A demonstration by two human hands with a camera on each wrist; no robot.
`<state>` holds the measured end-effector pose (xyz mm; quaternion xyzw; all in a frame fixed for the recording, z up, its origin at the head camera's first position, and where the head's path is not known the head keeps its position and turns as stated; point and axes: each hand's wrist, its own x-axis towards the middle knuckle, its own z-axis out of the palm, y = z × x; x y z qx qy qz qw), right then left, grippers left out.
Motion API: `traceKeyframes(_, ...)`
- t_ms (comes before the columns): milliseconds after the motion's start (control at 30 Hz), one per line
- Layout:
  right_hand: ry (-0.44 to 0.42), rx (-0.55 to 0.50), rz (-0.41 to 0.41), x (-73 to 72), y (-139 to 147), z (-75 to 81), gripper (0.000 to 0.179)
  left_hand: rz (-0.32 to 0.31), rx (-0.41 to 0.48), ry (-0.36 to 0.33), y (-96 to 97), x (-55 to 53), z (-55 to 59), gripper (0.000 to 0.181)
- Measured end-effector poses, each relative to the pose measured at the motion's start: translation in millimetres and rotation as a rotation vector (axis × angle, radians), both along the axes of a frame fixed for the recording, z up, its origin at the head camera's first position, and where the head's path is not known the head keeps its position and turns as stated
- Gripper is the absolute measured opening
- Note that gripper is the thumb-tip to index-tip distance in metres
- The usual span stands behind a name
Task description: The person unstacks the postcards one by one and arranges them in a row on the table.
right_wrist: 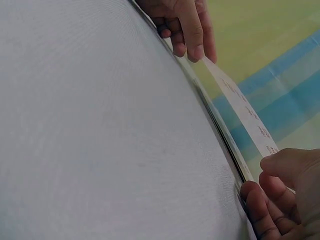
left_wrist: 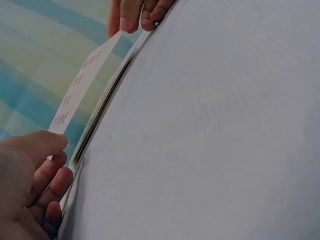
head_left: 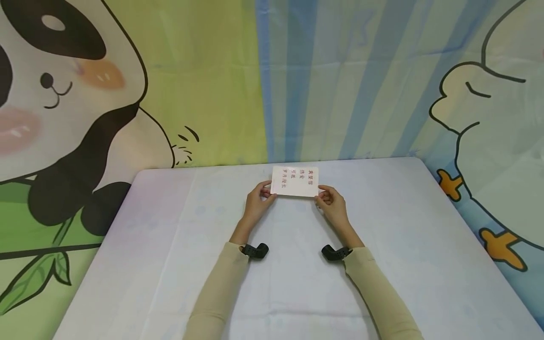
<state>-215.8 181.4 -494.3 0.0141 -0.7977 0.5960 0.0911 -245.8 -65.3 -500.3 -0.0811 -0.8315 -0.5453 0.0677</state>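
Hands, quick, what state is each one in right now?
Left hand: closed, holding the card by its left edge.
Right hand: closed, holding the same card by its right edge.

On the white card that I hold, I read red Chinese characters, right to left: 我坚信, 热爱, 可抵, 岁月漫长.

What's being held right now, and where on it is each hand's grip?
A white card with red writing: the left hand pinches its left end, the right hand its right end.

Soft, diffuse light, wrist views noticeably dimmer
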Motion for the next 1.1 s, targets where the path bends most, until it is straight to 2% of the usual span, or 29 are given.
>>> traceKeyframes(200, -0.014, 0.035, -0.011, 3.8, -6.5, 3.3, 0.04, 0.011, -0.013, 0.01, -4.0, 4.5, 1.7, 0.046)
traceKeyframes(467, -0.026, 0.068, 0.005, 10.0, -14.9, 6.6, 0.04, 0.01, -0.037, -0.014, -13.4, 11.2, 5.2, 0.047)
traceKeyframes(900, -0.024, 0.038, 0.039, 18.1, -28.6, 8.8, 0.038, 0.035, -0.027, -0.035, -29.3, 23.1, 5.3, 0.047)
traceKeyframes(1100, -0.022, 0.02, 0.064, 20.5, -32.6, 8.8, 0.037, 0.035, -0.046, -0.03, -35.9, 27.8, 9.6, 0.048)
